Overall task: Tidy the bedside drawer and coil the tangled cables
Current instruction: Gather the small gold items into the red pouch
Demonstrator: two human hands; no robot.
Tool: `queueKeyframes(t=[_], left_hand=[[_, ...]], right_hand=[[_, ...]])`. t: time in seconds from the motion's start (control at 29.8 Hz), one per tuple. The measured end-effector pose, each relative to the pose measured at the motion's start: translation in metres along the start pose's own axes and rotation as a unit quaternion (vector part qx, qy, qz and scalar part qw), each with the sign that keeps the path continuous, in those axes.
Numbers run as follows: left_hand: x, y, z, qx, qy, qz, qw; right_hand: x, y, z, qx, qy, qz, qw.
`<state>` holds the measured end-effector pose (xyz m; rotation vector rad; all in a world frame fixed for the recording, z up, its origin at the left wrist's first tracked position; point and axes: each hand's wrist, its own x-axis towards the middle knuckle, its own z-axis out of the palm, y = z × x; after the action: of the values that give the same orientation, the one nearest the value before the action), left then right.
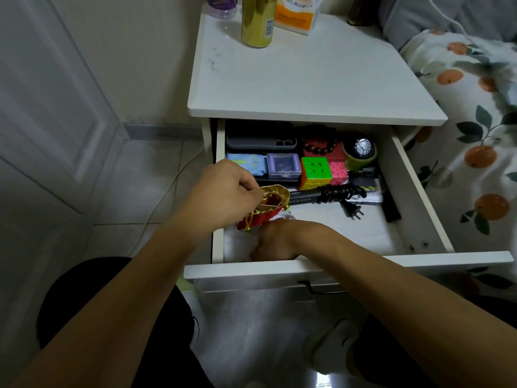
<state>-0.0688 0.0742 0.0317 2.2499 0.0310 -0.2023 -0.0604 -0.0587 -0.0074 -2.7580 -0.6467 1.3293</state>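
In the open drawer [414, 175], the left hand [223, 191] pinches a red-and-gold pouch [265, 210] beside the coiled black cable [340, 193], puzzle cube [316, 172] behind, while the right hand [275, 243] curls near the front, its fingers' hold hidden.

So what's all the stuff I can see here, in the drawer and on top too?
drawer: one, white, pulled open
phone cases: dark stack, drawer back left
blue packet: one, behind left hand
clear box: one, purple inside, mid drawer
puzzle cube: one, green top
pink maze cube: one, right of puzzle cube
bead bracelet: one, brown, on red box
watch: one, dark, in green roll
black tool with coiled cord: one, across drawer
pouch: one, red and gold
gold can: one, on nightstand top
orange-white box: one, beside can
purple bottle: one, back left
hands: left pinches pouch; right in drawer front, fingers hidden
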Motion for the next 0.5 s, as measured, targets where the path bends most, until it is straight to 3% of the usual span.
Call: queueKeyframes(t=[0.5], left_hand=[[0.0041,0.0,0.0059,-0.006,-0.011,0.003,1.0]], right_hand=[[0.0059,0.002,0.0047,0.003,-0.014,-0.019,1.0]])
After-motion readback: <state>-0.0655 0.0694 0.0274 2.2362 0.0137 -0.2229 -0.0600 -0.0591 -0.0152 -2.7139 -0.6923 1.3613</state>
